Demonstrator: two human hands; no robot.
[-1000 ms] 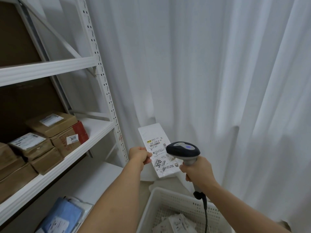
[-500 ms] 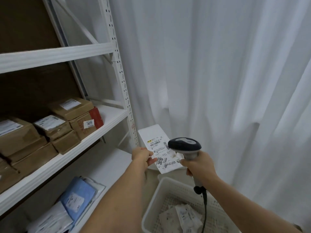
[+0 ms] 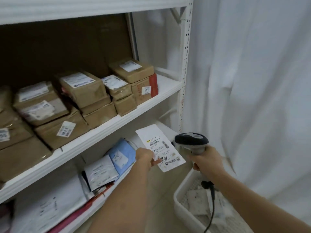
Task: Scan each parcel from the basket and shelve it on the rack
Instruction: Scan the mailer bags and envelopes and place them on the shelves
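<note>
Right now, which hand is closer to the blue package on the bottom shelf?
Left. The left hand holds the white parcel just right of the blue package; the right hand grips the scanner farther right, above the basket.

A single wide-angle camera worn on a person's head looks forward and down, angled left toward a white metal shelving rack seen at close range. Both forearms reach in from the bottom edge. A white pleated curtain fills the right side, and a white perforated plastic basket sits at lower right, directly beneath the lens.
</note>
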